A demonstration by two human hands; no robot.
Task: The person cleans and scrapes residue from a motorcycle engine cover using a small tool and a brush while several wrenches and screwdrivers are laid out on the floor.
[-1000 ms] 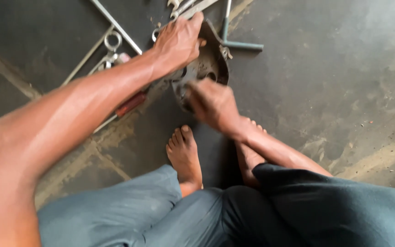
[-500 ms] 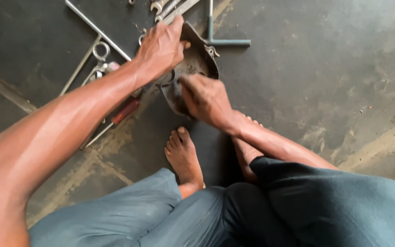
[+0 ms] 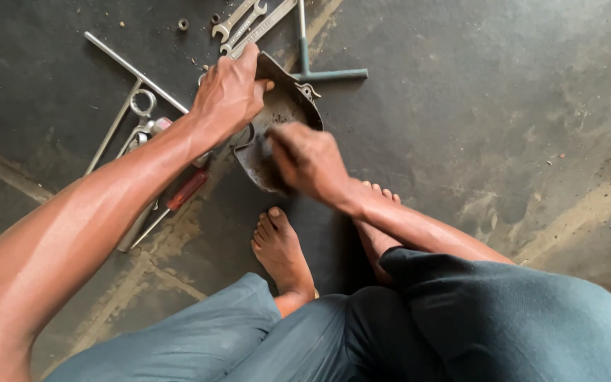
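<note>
The person sits low on the dark concrete floor (image 3: 503,127), bare feet in front, and works on a dirty metal cover (image 3: 281,117) that stands tilted on the floor between the two hands, just beyond the toes of the left foot (image 3: 281,247); the right foot (image 3: 376,233) is partly hidden behind the right forearm. The left hand (image 3: 231,92) grips the upper edge of the cover, fingers curled over the rim and thumb on the inner side, so this hand is closed on the cover and steadies it. The right hand (image 3: 305,159) is pressed against the lower inner part of the cover; its fingers are bent tight, but it is blurred, and I cannot tell if something is held inside it or if it only rubs the metal.

Behind the cover, tools lie spread on the floor; two open-end wrenches (image 3: 249,25) are near the top edge, a T-handle wrench (image 3: 305,64) with a greenish bar lies just beside the cover, and a long T-handle socket wrench (image 3: 132,95) lies to the left. A screwdriver with red handle (image 3: 185,191) lies under the left forearm; a small nut (image 3: 183,24) sits apart, near the wrenches.
</note>
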